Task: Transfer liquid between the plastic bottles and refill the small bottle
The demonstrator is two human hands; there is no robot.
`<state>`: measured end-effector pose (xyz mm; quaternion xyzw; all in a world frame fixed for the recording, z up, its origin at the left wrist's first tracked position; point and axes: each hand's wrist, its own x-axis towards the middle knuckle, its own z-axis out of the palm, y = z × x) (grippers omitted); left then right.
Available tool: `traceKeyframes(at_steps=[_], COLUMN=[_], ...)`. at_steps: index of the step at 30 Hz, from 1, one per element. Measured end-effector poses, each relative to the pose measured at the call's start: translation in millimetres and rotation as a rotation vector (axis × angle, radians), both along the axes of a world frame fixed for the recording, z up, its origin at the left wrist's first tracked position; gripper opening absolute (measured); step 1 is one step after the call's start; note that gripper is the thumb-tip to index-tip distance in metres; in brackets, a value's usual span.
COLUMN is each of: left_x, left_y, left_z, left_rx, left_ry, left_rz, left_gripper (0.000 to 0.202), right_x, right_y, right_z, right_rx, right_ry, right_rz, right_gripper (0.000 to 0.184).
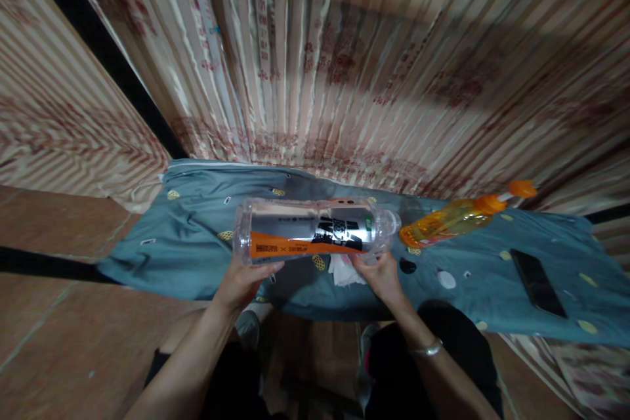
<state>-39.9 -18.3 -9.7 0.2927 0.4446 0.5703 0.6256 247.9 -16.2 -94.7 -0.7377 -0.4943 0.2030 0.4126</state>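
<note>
A large clear plastic bottle (295,230) with a silver, black and orange label lies sideways in the air between my hands, its neck toward the right. My left hand (242,281) grips it near the base, thumb along the lower side. Near the neck end, my right hand (380,274) holds the bottle from below; its fingers are partly hidden. A crumpled white tissue (345,272) shows just under the bottle beside my right hand. No cap is visible on the bottle's neck.
An orange pump bottle (450,222) stands at the right on the teal cloth-covered table (191,249). Nearer me are a black cap (407,266), a white round cap (447,279) and a black phone (538,283). A striped curtain (315,65) hangs behind.
</note>
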Motion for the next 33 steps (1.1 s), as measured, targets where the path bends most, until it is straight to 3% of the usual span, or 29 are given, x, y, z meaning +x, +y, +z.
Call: traceKeyframes(at_steps=[7,14,23,33], left_x=[-2.9,-2.6,-3.9,1.6], left_y=[3.6,3.1,5.2,6.0], left_z=[0.4,0.4,-1.9,5.9], left_rx=[-0.034,-0.060,-0.055,-0.056], left_ry=[-0.047,-0.075,-0.091,-0.093], left_rz=[-0.105,-0.079,-0.095,-0.108], left_gripper=[0.057,0.075,0.069,0.062], right_x=[-0.1,0.9,0.5,1.4], right_y=[0.4,0.4,0.9,0.5], right_z=[1.0,-2.5,-1.5,-2.2], right_rx=[-0.021,0.015,-0.011,-0.048], right_ry=[-0.008,-0.025,-0.025,-0.020], right_rz=[-0.006,0.004,-0.002,-0.001], right_gripper=[0.053,0.052,0.048,0.051])
